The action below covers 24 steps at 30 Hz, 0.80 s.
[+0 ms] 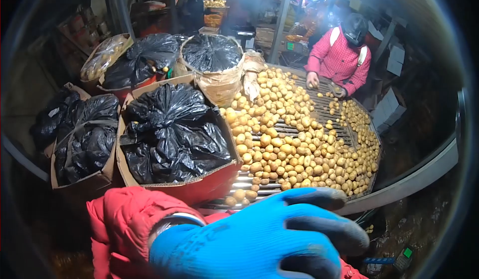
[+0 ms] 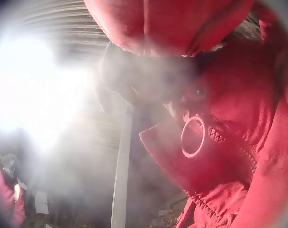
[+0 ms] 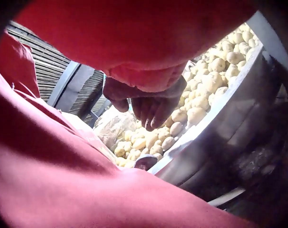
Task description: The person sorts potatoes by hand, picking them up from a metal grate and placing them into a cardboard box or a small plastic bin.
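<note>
My left hand [image 1: 259,241], in a blue knit glove with dark grey fingertips, spans the lower middle of the head view. Its fingers are spread and slightly bent, with nothing seen in them. A red quilted sleeve and a band are at its wrist. The right wrist view shows my right hand [image 3: 151,107] in shadow under a red sleeve, fingers hanging loosely above potatoes [image 3: 196,107]; it is hidden behind the left hand in the head view. Ahead lies a slatted sorting table [image 1: 244,181] heaped with yellow potatoes [image 1: 294,161].
Boxes lined with black plastic bags [image 1: 169,129] crowd the left. A bag-lined basket [image 1: 219,82] stands behind them. Across the table, a person in a pink checked jacket [image 1: 334,59] handles potatoes. A pale metal rim [image 1: 409,186] curves along the near right side. Bright light floods the left wrist view.
</note>
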{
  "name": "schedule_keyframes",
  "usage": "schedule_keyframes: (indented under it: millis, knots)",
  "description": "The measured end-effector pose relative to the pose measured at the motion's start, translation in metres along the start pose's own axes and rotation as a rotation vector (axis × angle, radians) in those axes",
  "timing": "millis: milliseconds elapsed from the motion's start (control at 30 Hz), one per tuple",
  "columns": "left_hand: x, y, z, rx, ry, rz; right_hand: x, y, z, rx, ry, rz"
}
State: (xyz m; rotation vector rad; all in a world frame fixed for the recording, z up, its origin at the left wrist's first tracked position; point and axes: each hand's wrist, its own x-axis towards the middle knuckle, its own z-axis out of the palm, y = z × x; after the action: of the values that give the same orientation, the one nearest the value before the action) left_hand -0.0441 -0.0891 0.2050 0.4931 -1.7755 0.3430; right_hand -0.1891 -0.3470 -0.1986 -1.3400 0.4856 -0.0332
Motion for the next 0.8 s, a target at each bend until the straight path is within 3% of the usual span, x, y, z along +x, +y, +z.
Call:
schedule_keyframes:
  millis: [67, 133, 200, 333, 400, 533, 600, 633, 733, 800]
  knots:
    - [-0.001, 0.000, -0.003, -0.012, -0.008, 0.004, -0.013, -0.025, 0.012, -0.181, 0.040, 0.144]
    - [0.002, 0.002, -0.005, -0.030, -0.036, -0.014, -0.002, -0.009, 0.010, -0.028, 0.004, 0.036]
    - [0.006, 0.001, -0.004, -0.081, -0.076, -0.023, 0.008, -0.004, 0.005, -0.164, -0.059, -0.078]
    - [0.012, 0.002, -0.010, -0.153, -0.200, -0.178, -0.001, -0.047, 0.028, -0.189, -0.048, 0.019]
    - [0.011, 0.008, -0.017, -0.143, -0.275, -0.295, 0.021, -0.020, 0.017, -0.144, -0.127, -0.097]
    - [-0.019, 0.016, -0.016, 0.171, -0.098, -0.523, 0.045, -0.030, 0.011, -0.217, -0.131, -0.134]
    - [-0.033, 0.019, -0.027, 0.326, -0.084, -0.702, 0.067, -0.021, -0.001, -0.227, -0.026, -0.234]
    - [-0.039, 0.028, -0.022, 0.468, -0.026, -0.870, 0.074, -0.028, -0.003, -0.214, 0.026, -0.188]
    - [-0.092, 0.039, -0.036, 0.747, 0.008, -1.033, 0.108, -0.044, -0.018, -0.238, 0.208, -0.143]
    - [-0.128, 0.044, -0.046, 1.034, -0.092, -1.015, 0.138, -0.039, -0.043, -0.940, 0.413, -0.512]
